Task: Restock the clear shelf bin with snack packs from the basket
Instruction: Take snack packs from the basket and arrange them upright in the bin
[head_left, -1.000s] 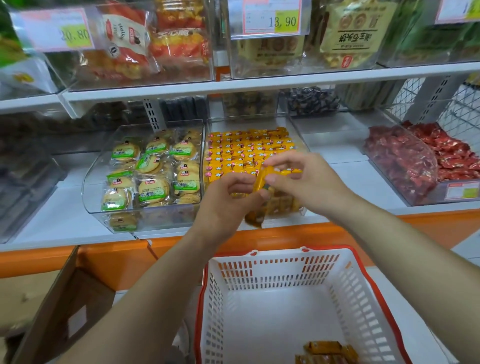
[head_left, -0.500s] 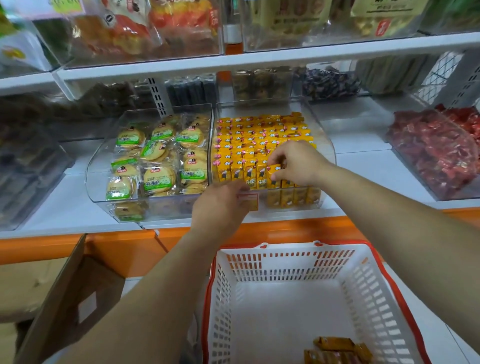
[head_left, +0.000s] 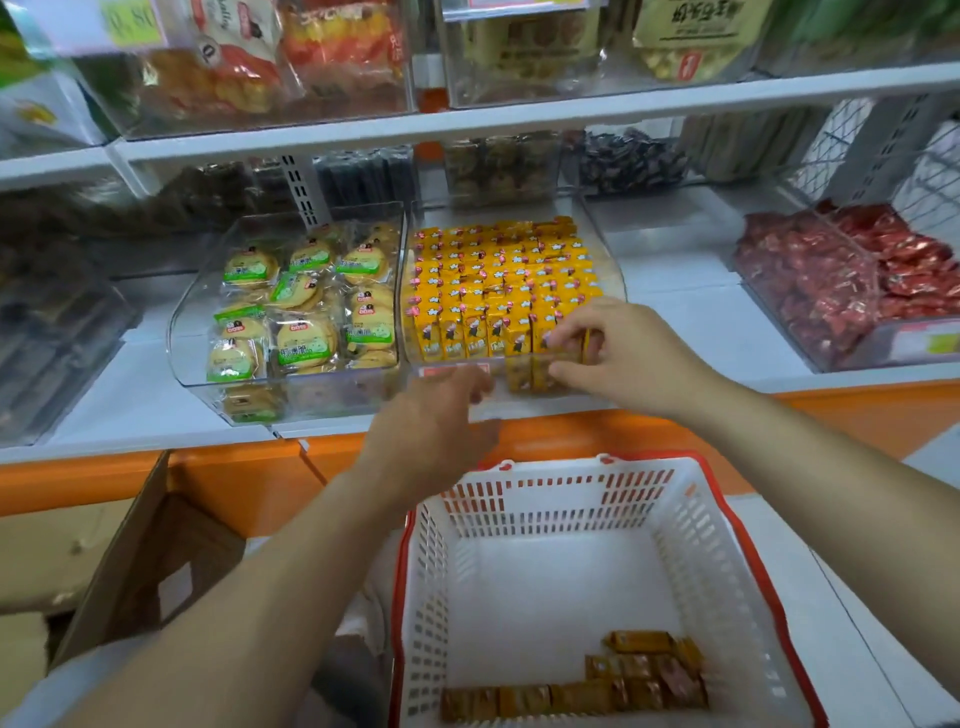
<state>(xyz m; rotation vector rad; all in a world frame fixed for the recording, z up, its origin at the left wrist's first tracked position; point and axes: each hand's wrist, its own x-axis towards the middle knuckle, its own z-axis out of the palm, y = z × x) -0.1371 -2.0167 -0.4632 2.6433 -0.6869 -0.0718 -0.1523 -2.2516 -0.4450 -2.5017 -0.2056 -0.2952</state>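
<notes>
Beside clear bin (head_left: 612, 270), cookie packs (head_left: 304, 340), red sweets (head_left: 810, 280)

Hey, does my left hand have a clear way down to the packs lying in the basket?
Probably yes. The left hand is just beyond the far rim of the basket, whose top is open, and the packs lie uncovered on its floor.

One wide-angle camera, worn at head height, looks forward and down at the white store shelf (head_left: 675, 306) from straight in front (the shelf's straight edges bow toward the frame's corners). It sits near. The clear plastic shelf bin (head_left: 613, 270) of small yellow foil snack packs (head_left: 493, 275) lies mid-frame, and the white slotted plastic basket with a red rim (head_left: 727, 571) fills the bottom edge.
</notes>
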